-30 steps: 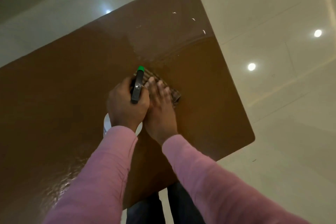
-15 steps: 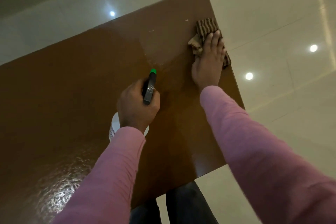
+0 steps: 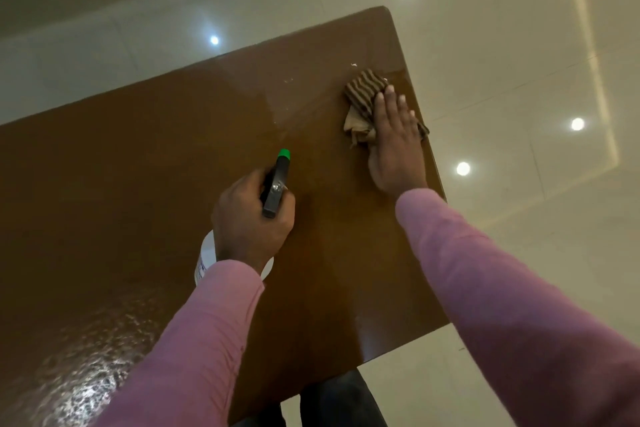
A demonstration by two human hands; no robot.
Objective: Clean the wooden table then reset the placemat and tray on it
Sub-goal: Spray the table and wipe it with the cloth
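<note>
Partly hidden, the spray bottle [image 3: 277,182] is gripped by left hand [image 3: 251,220]; right hand [image 3: 396,146] flat on cloth [image 3: 363,88]

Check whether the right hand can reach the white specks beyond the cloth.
Probably yes: the right hand presses the cloth just short of the white specks, with only bare table between.

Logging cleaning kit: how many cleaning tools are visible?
2: a white spray bottle with green-tipped black nozzle in the left hand; a brown striped cloth under the right hand by the brown wooden table's right edge.
</note>
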